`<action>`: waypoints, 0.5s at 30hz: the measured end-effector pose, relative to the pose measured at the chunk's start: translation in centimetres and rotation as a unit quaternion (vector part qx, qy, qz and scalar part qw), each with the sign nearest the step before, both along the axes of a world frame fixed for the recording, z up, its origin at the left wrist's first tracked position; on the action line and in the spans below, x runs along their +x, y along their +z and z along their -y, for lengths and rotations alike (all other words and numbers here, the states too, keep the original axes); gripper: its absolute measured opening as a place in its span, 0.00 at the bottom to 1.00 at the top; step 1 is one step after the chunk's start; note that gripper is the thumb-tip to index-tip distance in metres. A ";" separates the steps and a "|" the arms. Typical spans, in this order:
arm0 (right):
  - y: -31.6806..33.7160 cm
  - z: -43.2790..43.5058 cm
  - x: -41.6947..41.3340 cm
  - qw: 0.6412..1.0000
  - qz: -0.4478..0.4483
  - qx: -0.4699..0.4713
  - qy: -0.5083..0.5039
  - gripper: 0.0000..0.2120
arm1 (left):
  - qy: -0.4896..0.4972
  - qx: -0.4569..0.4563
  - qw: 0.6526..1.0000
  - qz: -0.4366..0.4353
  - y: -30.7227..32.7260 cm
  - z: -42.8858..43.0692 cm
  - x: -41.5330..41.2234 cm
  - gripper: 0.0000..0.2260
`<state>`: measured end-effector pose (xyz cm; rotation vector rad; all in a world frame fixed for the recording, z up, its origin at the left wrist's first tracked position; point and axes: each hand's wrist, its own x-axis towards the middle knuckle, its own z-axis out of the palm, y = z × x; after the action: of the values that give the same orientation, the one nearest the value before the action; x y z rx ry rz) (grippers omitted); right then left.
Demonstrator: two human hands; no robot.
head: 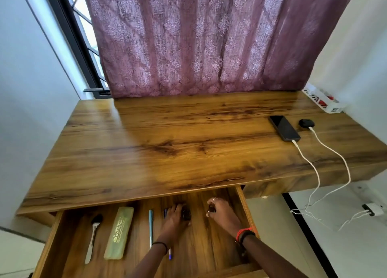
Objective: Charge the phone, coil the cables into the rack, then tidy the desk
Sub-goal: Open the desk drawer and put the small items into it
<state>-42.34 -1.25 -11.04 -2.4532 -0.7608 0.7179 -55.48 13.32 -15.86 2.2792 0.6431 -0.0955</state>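
Reaching into the pulled-out wooden drawer (248, 212) with both hands, so this looks like the tidying stretch! Charging is done, by my read: the black slab phone (284, 128) lies at the far right of the brown wood-grain surface (167, 141) with a white charging cable (307, 159) plugged into its near end, and a small black rounded case (306, 123) just beside it has a second white cable (335, 151). Both leads spill uncoiled over the right edge toward a white wall charger (374, 209), and no rack is in view, so that step looks open. The left hand (173, 219) lies against a dark round object (186, 213); gripping or only touching, I cannot tell. The right hand (223, 213) curls its fingers round a small dark item (211, 209), too blurred to name. Also in the drawer are a metal spoon (95, 231), a flat pale-green case (119, 233) and a light-blue pen (151, 227). Behind hangs a mauve patterned curtain (199, 36), with a dark-framed window (62, 20) at left, white walls (345, 47) and a white power strip (323, 100) at the back right corner.
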 end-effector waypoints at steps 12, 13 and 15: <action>-2.7 -1.7 -1.3 0.992 0.103 -0.040 0.068 0.19 | 0.072 0.032 0.996 0.051 -0.1 -0.6 -2.0 0.24; -2.9 -1.7 -1.3 0.991 0.105 -0.037 0.068 0.19 | 0.073 0.036 0.995 0.050 -0.1 -0.6 -2.2 0.23; -3.0 -1.4 -1.4 0.993 0.102 -0.028 0.061 0.20 | 0.074 0.042 0.995 0.049 -0.2 -0.7 -2.4 0.23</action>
<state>-43.77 0.16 -14.05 -2.5770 -0.9868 0.5426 -57.92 14.04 -16.04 2.2927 0.7745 0.1162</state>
